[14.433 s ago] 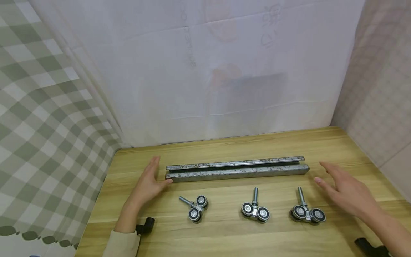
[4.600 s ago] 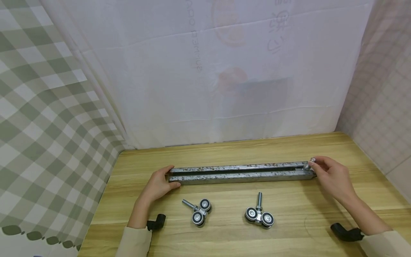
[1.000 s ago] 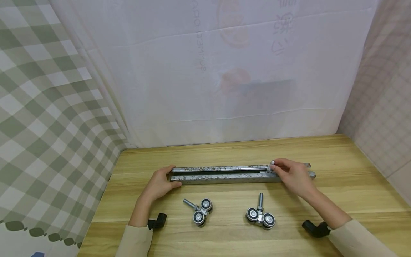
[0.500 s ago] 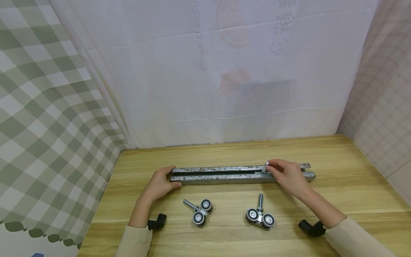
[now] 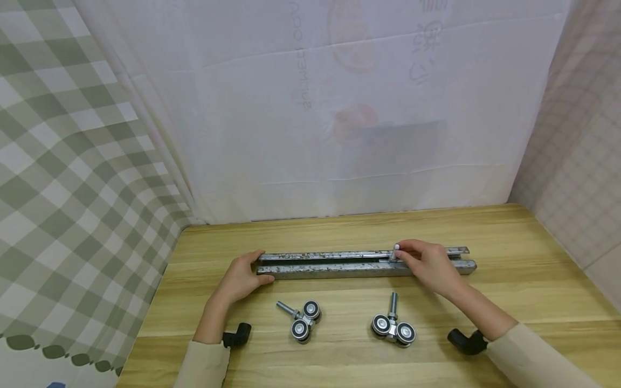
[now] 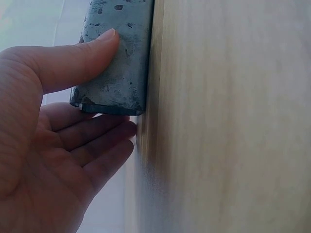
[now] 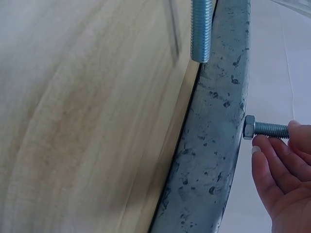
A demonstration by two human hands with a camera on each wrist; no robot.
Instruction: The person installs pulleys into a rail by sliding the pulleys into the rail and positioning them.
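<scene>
From where I stand, a metal rail (image 5: 335, 269) with a long slot along its top lies lengthwise across the wooden desk (image 5: 359, 362). The person's left hand (image 5: 242, 277) has its left end: the thumb presses the near wall while the other fingers (image 6: 95, 136) reach past the end and along the far side, so that end sits between them.

Further along, right of the rail's middle, the right hand (image 5: 432, 267) pinches a threaded bolt (image 7: 271, 129) that stands up out of the slot. Those fingers (image 7: 265, 172) are closed on the upper part of its shank, and the pale tip pokes out beyond them. The nut at its foot is below the fingers, right by the rail's edge (whatever the bolt is fixed to inside the slot is mostly hidden from me).

On the near side of the rail lie two loose wheeled pieces, each with a bolt of its own. The left roller (image 5: 304, 321) points its bolt up and to the left; the right roller (image 5: 392, 326) points its bolt at the rail, just short of it. Neither is touched by a hand.
</scene>
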